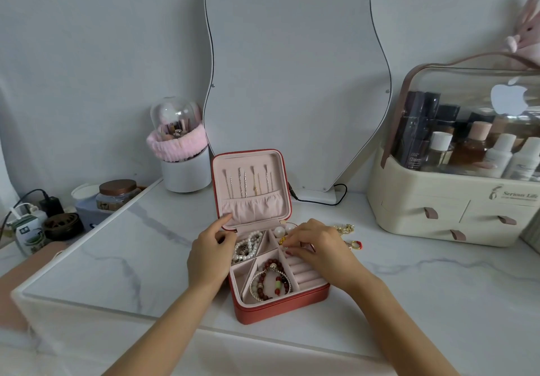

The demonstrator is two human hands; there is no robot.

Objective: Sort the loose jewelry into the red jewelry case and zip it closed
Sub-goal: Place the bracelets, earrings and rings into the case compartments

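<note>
Head view, square red case (280, 310) open, pink velvety lining, beaded bracelets (271, 282) inside

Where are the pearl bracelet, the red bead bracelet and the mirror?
pearl bracelet (245, 247), head view, on its pearls.
red bead bracelet (273, 280), head view, on its beaded loop.
mirror (295, 77), head view, middle of its glass.

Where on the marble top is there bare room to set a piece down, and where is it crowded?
Bare marble lies left of the red jewelry case, up to the white brush holder, and front right below the cream organizer. It is crowded right of the case, where the right hand sits beside a gold chain and a ring.
</note>
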